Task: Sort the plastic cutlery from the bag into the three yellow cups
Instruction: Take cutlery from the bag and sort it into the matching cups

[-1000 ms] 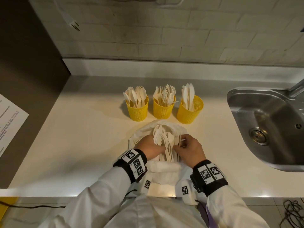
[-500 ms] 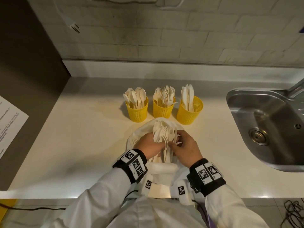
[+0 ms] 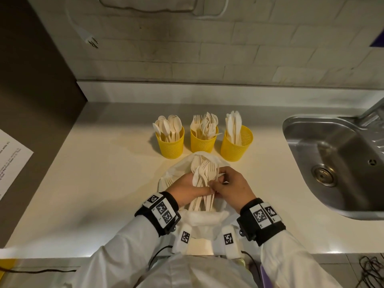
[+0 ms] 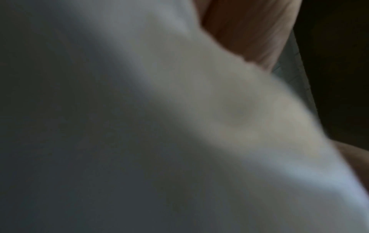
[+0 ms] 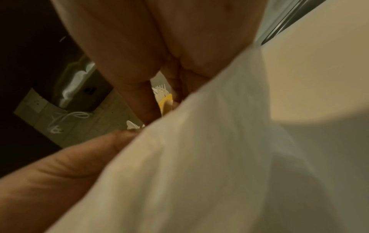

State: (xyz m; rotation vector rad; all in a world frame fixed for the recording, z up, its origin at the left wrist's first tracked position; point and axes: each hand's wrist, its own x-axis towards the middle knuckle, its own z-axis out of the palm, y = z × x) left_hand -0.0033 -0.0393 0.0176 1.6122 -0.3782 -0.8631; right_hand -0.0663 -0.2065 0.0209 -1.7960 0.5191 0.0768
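Note:
Three yellow mesh cups stand in a row on the counter: the left cup (image 3: 170,142) holds spoons, the middle cup (image 3: 203,141) forks, the right cup (image 3: 235,145) knives. In front of them lies the white bag (image 3: 176,171). Over it my left hand (image 3: 188,189) grips a bundle of white plastic cutlery (image 3: 204,173), forks and spoons fanned upward. My right hand (image 3: 228,187) pinches into the same bundle from the right. White bag fabric (image 4: 199,110) fills the left wrist view; the right wrist view shows bag fabric (image 5: 199,157) and my curled fingers (image 5: 139,63).
A steel sink (image 3: 340,163) is set into the counter at the right, its tap at the far edge. A printed sheet (image 3: 10,163) lies at the left on a dark surface. A tiled wall backs the pale counter (image 3: 104,173).
Both hands have lifted the cutlery bundle slightly and drawn closer together; my right fingers have moved in to pinch among the handles.

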